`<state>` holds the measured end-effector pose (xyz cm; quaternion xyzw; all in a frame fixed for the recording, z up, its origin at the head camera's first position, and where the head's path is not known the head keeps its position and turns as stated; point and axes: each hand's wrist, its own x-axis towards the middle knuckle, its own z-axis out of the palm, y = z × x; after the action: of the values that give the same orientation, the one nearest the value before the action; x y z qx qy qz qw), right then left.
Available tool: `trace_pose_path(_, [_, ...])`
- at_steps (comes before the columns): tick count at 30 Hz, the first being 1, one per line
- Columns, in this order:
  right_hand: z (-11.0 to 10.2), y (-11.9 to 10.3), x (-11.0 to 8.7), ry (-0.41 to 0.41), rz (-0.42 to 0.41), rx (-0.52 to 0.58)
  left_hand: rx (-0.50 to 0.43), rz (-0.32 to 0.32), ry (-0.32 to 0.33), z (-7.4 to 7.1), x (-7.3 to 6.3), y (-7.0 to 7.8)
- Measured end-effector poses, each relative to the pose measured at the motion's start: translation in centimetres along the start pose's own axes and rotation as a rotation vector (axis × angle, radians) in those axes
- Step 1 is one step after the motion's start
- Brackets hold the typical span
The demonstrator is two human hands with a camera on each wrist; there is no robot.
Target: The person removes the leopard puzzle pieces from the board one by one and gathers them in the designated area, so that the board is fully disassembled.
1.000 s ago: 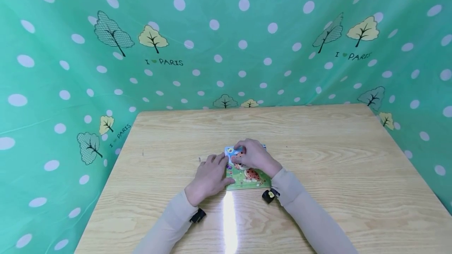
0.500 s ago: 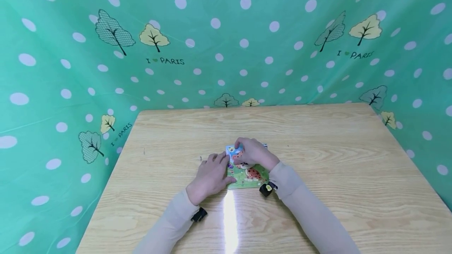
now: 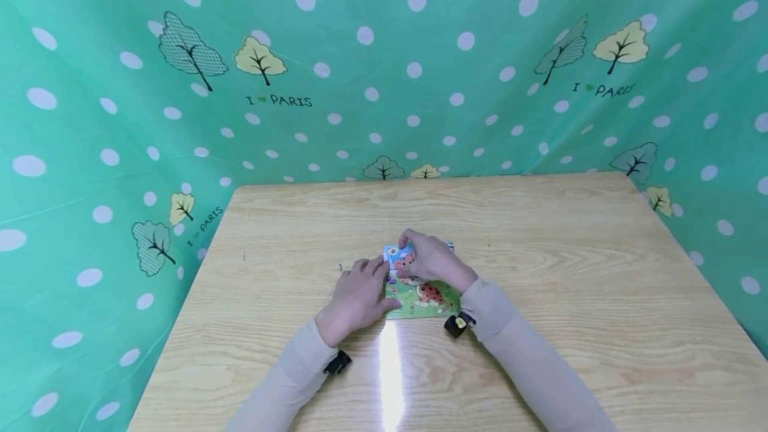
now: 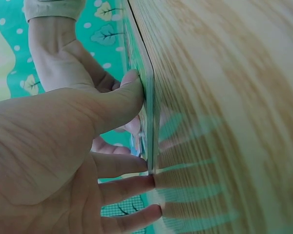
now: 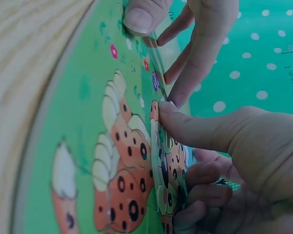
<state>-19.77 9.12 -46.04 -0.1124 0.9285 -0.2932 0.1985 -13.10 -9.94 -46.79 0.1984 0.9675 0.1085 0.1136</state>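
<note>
Spotted piece [image 5: 173, 170] pinched at the picture board [image 3: 414, 313]

In the head view, the left hand [image 3: 357, 302] and right hand [image 3: 435, 262] have scarcely been shifted since a second ago; the flat picture board is kept on the grained wooden table [image 3: 288, 232].

In the left wrist view, its thin edge is touched by outstretched left fingers, the thumb laid on top.

In the right wrist view, the spotted piece is grasped between right thumb and fingers.

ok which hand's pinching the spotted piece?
The right hand: it grips the spotted piece. The left hand rests straight-fingered at the edge of the board.
</note>
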Motion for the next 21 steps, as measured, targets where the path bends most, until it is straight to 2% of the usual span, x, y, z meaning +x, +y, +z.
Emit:
trace_pose_path(11, [0.6, 0.8, -0.2, 0.096, -0.059, 0.043, 0.011, 0.003, 0.013, 0.1, 0.1, -0.1])
trace_pose_path(21, [1.3, 2.2, -0.2, 0.201, -0.125, 0.22, 0.01, 0.003, 0.017, 0.1, 0.0, -0.2])
